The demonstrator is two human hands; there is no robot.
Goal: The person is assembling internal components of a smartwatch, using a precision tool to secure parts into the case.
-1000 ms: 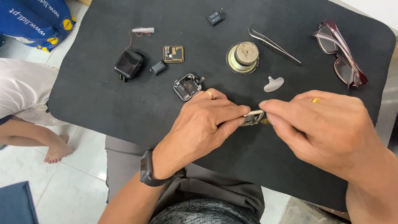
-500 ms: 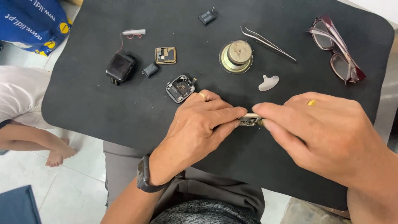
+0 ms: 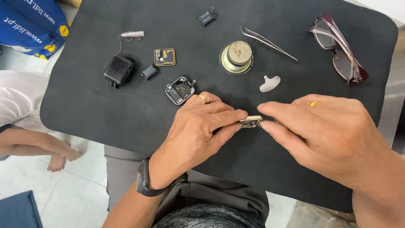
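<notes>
Small metal part (image 3: 250,121) pinched between left hand (image 3: 198,135) and right hand (image 3: 333,135)

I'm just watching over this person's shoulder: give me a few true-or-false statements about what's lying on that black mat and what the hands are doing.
1. Both hands pinch one small metal part between them. True: left hand, right hand.
2. The metal tweezers are in the right hand. False: they lie on the black mat.
3. The maroon-framed glasses lie folded at the mat's right end. False: their arms are open.
4. The round metal speaker stands left of the tweezers. True.
5. The left wrist wears a dark band. True.
</notes>
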